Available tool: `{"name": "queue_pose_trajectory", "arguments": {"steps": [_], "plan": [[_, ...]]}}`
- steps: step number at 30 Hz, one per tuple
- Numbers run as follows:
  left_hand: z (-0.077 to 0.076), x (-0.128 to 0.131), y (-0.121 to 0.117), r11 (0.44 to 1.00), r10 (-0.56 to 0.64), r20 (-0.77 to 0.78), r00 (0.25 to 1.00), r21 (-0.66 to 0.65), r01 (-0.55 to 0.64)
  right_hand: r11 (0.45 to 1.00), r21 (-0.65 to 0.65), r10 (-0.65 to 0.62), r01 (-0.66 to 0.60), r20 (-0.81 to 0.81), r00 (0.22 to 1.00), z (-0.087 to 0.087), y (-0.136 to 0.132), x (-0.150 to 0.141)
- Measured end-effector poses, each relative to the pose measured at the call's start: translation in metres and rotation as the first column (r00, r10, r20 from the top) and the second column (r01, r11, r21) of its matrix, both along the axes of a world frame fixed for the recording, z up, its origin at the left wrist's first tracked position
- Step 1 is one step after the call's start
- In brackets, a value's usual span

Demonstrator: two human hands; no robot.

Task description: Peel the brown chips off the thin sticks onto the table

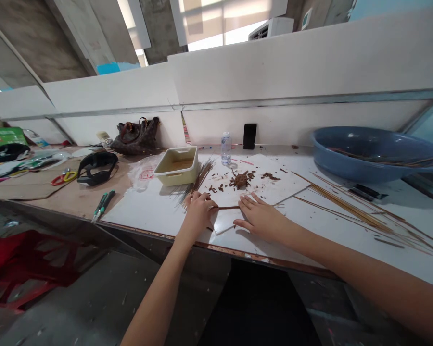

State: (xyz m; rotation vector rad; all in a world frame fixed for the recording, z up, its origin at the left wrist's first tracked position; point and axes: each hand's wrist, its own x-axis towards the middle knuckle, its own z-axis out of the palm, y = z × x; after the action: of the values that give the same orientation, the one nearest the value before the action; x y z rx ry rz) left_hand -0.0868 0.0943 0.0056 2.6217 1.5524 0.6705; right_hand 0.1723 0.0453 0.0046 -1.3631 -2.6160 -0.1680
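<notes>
**Far left:** a green package [7, 137] is sort of being propped up at the end of the workbench [63, 204], with a cardboard sheet [32, 185] being used as a mat nearby.

**Left-side clutter:** a black strap thing [97, 168] and scissors with red and yellow handles [64, 177] are being kept on that cardboard, and two green-handled tools [103, 205] are being left at the bench edge.

**Back wall:** a brown handbag [137, 137] is being leaned against it.

**Middle:** a cream plastic tray [176, 166] with brownish liquid in it is being kept beside a bundle of thin sticks [198, 182].

**Left hand:** the left hand [198, 216] is being held curled down over one end of a thin brown stick [228, 207], though whether it's actually gripping can't be told.

**The stick:** it's being laid flat across a white tile [263, 185], between both hands, with brown scraps [241, 180] being scattered just above it.

**Right hand:** the right hand [260, 218] is being kept open and flat on the tile, fingertips just beside the stick.

**Behind the tile:** a water bottle [226, 149] and a black phone [249, 136] are being stood against the wall.

**Far right:** loose sticks [350, 209] are being spread out below a blue basin [368, 154], which has more sticks lying in it.
</notes>
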Motion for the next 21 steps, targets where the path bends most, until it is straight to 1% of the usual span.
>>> {"name": "queue_pose_trajectory", "arguments": {"steps": [2, 5, 7, 9, 13, 15, 21], "plan": [[-0.003, -0.002, 0.003, 1.000, -0.024, 0.024, 0.999, 0.008, 0.024, 0.997, 0.048, 0.069, -0.068, -0.034, 0.997, 0.005, 0.010, -0.006], [-0.005, -0.004, 0.006, 0.999, -0.042, 0.060, 0.997, 0.010, 0.041, 0.986, 0.024, 0.167, -0.166, -0.144, 0.975, 0.010, 0.032, -0.020], [-0.005, -0.005, 0.006, 0.999, -0.034, 0.078, 0.996, -0.008, 0.035, 0.982, 0.017, 0.187, -0.188, -0.216, 0.958, 0.009, 0.045, -0.030], [-0.004, -0.007, 0.004, 0.999, -0.024, 0.096, 0.995, -0.028, 0.027, 0.980, 0.031, 0.196, -0.195, -0.262, 0.945, 0.003, 0.055, -0.038], [-0.005, -0.013, 0.003, 0.999, -0.037, 0.134, 0.990, 0.007, 0.036, 0.973, 0.086, 0.230, -0.214, -0.306, 0.924, -0.010, 0.060, -0.044], [-0.007, -0.016, 0.004, 0.999, -0.049, 0.135, 0.990, 0.025, 0.046, 0.971, 0.105, 0.238, -0.215, -0.312, 0.920, -0.014, 0.060, -0.044], [-0.013, -0.019, 0.011, 0.995, -0.090, 0.116, 0.989, 0.049, 0.085, 0.974, 0.103, 0.224, -0.201, -0.323, 0.920, -0.016, 0.060, -0.046]]}}
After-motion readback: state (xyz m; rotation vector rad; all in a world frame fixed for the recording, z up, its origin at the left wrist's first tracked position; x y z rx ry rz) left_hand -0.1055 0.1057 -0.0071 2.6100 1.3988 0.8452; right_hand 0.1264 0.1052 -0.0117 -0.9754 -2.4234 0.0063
